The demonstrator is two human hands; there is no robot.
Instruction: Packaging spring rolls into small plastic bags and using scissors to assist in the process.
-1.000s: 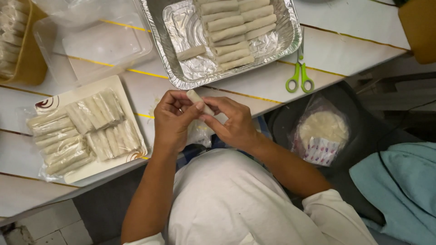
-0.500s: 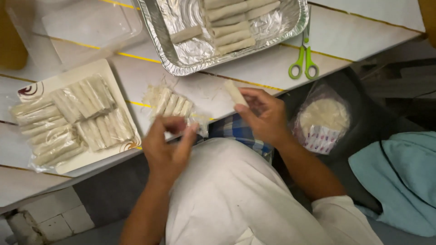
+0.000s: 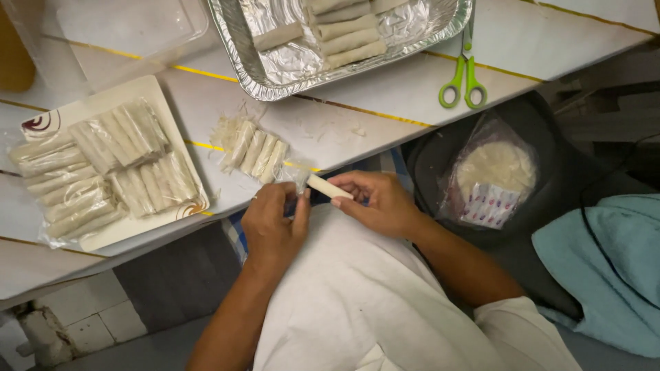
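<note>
Where the table [image 3: 385, 130] ends, hands [image 3: 330, 213] on roll [image 3: 328, 187]

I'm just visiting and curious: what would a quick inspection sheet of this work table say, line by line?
Surface: white table with yellow lines, scattered shreds.
Job's things: one pale roll held in the right hand; a clear bag of rolls lying on the table by the left hand.
Clutter: foil tray with rolls, white tray of wrapped rolls, green scissors, bag of round wrappers.
Fingers: right pinch the roll; left touch the bag's edge.
Cables: dark cord over a blue cloth.
Surroundings: tiled floor.
</note>
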